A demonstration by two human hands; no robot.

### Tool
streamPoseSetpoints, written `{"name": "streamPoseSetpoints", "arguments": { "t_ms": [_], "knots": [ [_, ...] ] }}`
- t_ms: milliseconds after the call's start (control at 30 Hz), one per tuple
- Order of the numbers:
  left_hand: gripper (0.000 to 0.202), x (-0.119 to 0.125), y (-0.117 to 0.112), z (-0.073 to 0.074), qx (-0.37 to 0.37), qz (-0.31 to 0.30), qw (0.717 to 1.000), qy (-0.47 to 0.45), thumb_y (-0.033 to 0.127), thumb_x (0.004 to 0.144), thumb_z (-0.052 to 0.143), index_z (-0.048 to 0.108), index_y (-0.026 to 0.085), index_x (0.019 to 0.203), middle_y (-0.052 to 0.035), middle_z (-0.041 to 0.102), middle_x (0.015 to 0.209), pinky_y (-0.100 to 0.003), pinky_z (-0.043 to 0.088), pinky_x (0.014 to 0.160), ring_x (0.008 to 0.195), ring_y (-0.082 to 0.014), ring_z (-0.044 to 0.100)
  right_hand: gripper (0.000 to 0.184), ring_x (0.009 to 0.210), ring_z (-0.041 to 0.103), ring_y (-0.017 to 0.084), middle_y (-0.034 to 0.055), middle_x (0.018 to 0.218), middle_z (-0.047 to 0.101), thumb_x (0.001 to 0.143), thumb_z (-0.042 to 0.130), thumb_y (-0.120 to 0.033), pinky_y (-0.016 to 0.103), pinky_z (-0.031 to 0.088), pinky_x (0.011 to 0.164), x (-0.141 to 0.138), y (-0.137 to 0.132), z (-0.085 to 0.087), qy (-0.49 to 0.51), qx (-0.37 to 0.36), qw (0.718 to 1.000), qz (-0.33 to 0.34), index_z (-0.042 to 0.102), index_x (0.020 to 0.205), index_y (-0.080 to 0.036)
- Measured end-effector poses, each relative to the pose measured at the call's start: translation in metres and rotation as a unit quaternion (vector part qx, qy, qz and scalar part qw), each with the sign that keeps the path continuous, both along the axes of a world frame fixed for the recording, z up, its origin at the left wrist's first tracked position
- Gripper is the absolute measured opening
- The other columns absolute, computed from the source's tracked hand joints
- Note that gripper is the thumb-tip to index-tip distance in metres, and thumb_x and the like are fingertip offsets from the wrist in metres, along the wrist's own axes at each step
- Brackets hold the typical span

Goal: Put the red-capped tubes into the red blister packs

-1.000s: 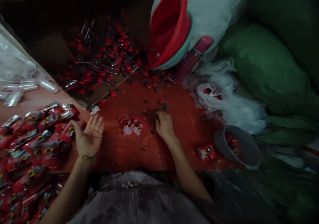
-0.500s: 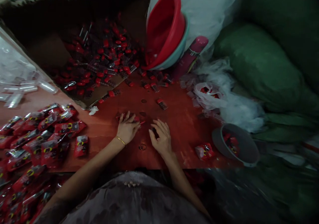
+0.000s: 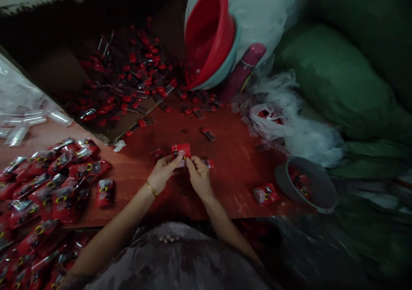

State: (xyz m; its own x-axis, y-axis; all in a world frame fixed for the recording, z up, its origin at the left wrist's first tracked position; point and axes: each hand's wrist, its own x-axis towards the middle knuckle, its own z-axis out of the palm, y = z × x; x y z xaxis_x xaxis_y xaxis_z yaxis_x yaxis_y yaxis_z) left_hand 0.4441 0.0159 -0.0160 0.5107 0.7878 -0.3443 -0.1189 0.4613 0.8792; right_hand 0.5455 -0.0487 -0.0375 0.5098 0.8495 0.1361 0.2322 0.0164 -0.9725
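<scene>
Over the middle of the red table (image 3: 231, 182), my left hand (image 3: 162, 173) is closed on a small red printed packet (image 3: 181, 149), thumb across its front. My right hand (image 3: 200, 176) pinches the packet's lower right edge with thumb and fingertips. Whether the packet is open or sealed I cannot tell. Just left of my left hand lies a small dark red piece (image 3: 156, 153). Beyond my right fingers a red-ended piece (image 3: 209, 163) shows in part. Farther up the table lies a small clear container with a red cap (image 3: 208, 134).
A cardboard box (image 3: 74, 66) on its side spills many red-capped containers. Filled red packets (image 3: 64, 197) pile up at left. Behind stand a red basin (image 3: 209, 36) and a pink spray can (image 3: 243, 71). Plastic bags (image 3: 299, 135) and a grey bowl (image 3: 322, 195) are at right.
My hands have come together from apart on the table. The red packet is now lifted between them, its printed face showing.
</scene>
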Motion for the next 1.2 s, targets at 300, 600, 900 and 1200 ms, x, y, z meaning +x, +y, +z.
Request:
{"name": "streamPoseSetpoints", "arguments": {
  "t_ms": [300, 600, 900, 1200],
  "knots": [
    [0.029, 0.006, -0.005, -0.010, 0.119, 0.035, 0.991, 0.057, 0.039, 0.059, 0.073, 0.063, 0.013, 0.049, 0.0044, 0.052, 0.046, -0.020, 0.033, 0.050, 0.048, -0.0064, 0.042, 0.032, 0.050, 0.039, 0.009, -0.0055, 0.053, 0.039, 0.090, 0.034, -0.033, 0.021, 0.030, 0.050, 0.001, -0.006, -0.005, -0.132, 0.003, 0.991, -0.021, 0.039, 0.062, -0.021],
    [0.037, -0.004, 0.009, -0.005, -0.051, 0.079, 0.995, 0.027, 0.041, 0.044, 0.082, 0.068, 0.013, 0.064, -0.0008, 0.065, 0.060, -0.020, 0.044, 0.052, 0.052, -0.0082, 0.056, 0.036, 0.084, 0.056, 0.022, 0.0111, 0.091, 0.063, 0.090, 0.039, -0.041, 0.031, 0.039, 0.072, 0.026, -0.012, 0.005, -0.407, -0.225, 0.882, -0.073, 0.057, 0.106, -0.014],
    [0.034, -0.003, 0.010, 0.000, -0.164, 0.103, 0.980, -0.033, 0.031, 0.044, 0.084, 0.060, 0.014, 0.062, 0.0013, 0.065, 0.060, -0.022, 0.046, 0.052, 0.050, -0.0094, 0.059, 0.043, 0.101, 0.053, 0.024, 0.0118, 0.110, 0.054, 0.081, 0.052, -0.041, 0.038, 0.043, 0.084, 0.063, -0.075, -0.015, -0.404, -0.150, 0.901, -0.055, 0.054, 0.116, -0.017],
    [0.037, 0.001, 0.003, 0.003, -0.159, 0.123, 0.979, -0.035, 0.032, 0.043, 0.084, 0.058, 0.015, 0.064, 0.0028, 0.064, 0.060, -0.022, 0.046, 0.053, 0.051, -0.0092, 0.059, 0.051, 0.082, 0.062, 0.026, 0.0143, 0.091, 0.063, 0.079, 0.046, -0.061, 0.031, 0.041, 0.062, 0.043, -0.040, 0.003, -0.399, -0.370, 0.825, -0.152, 0.056, 0.095, -0.014]
  ]
}}
